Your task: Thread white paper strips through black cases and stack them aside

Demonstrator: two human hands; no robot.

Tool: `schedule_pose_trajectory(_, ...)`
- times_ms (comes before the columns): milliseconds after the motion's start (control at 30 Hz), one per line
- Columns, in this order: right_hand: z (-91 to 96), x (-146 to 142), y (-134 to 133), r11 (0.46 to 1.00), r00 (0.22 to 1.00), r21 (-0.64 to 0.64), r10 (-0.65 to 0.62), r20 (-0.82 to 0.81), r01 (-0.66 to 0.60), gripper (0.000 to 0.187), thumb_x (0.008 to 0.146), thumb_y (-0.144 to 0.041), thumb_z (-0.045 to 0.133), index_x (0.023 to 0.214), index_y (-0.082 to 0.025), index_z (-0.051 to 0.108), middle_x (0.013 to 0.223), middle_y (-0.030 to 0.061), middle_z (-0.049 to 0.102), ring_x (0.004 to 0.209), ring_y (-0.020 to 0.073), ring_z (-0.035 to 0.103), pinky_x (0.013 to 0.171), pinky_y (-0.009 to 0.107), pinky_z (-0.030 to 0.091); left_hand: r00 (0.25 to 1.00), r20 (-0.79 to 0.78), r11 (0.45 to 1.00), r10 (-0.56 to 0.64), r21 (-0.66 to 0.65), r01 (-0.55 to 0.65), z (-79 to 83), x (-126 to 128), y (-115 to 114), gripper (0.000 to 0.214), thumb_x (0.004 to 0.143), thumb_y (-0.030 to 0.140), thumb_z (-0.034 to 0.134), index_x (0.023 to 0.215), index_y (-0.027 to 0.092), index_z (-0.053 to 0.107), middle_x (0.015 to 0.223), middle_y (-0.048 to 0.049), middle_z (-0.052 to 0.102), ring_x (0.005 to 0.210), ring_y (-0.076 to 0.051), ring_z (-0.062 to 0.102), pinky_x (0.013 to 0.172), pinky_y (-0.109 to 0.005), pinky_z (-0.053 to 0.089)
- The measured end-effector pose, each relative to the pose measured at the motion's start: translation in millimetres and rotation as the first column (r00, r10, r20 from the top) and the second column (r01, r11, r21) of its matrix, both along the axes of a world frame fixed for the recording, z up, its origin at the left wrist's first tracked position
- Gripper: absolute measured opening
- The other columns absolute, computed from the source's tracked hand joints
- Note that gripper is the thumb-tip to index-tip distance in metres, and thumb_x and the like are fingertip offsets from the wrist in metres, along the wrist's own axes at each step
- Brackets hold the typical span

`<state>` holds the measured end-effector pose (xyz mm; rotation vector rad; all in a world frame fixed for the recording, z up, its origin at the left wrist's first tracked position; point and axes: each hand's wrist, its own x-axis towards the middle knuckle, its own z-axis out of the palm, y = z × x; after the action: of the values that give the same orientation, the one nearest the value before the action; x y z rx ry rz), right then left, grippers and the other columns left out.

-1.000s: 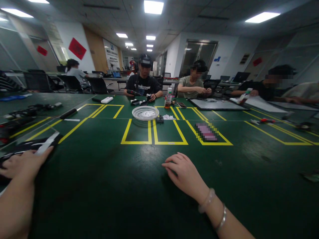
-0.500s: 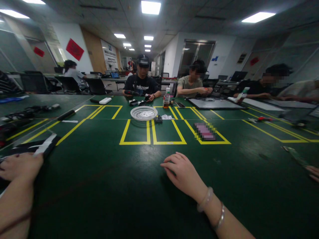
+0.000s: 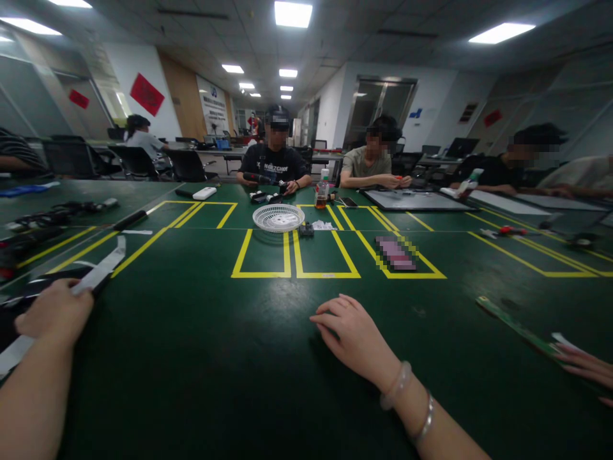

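Observation:
My left hand (image 3: 57, 313) is closed around a long white strip (image 3: 103, 265). One end of the strip sticks up past my fingers, and more of it shows below the wrist at the left edge. A black, shiny item (image 3: 33, 291), partly hidden by this hand, lies under and behind it; its kind I cannot make out. My right hand (image 3: 352, 332) rests on the green table (image 3: 230, 358), palm down, with loosely stretched fingers and nothing in it. Two bracelets circle that wrist.
A white round basket (image 3: 278, 218), a small dark block (image 3: 306, 229) and a bottle (image 3: 322, 191) stand ahead. A blurred pink item (image 3: 395, 253) lies within yellow tape lines. At right, another person's hand (image 3: 587, 364) touches a thin green strip (image 3: 517, 326). Several people sit opposite.
My left hand has moved right and slightly up with the white strip. The other person's hand and green strip at the right have come further into view. My right hand stays put.

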<state>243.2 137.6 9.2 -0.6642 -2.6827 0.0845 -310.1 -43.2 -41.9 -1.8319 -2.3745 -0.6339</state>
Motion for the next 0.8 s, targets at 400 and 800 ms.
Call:
schedule_pose_trajectory(400, -0.8, 1, 0, 0.999, 0.999, 0.004, 0.04, -0.026, -0.039, 0.026, 0.092, -0.014, 0.055, 0.112, -0.025, 0.068, 0.108, 0.0047, 0.065, 0.105, 0.0199, 0.059, 0.103, 0.046, 0.041, 0.979, 0.127, 0.984, 0.162, 0.059, -0.17, 45.4, 102, 72, 0.08, 0.077, 0.075, 0.034, 0.119, 0.016, 0.067, 0.094, -0.0083, 0.073, 0.094, -0.031, 0.066, 0.07, -0.042, 0.046)
schedule_pose_trajectory(800, -3.3, -2, -3, 0.978, 0.981, -0.08, 0.188, -0.043, -0.19, 0.064, 0.082, -0.033, 0.074, 0.14, -0.026, 0.046, 0.127, 0.0054, 0.062, 0.118, 0.0229, 0.055, 0.113, 0.05, 0.029, 0.718, 0.49, 0.803, -0.495, -0.057, 0.593, 50.8, 276, 74, 0.026, 0.092, 0.032, 0.054, 0.114, 0.023, 0.065, 0.109, -0.0049, 0.066, 0.099, -0.021, 0.061, 0.085, -0.031, 0.049)
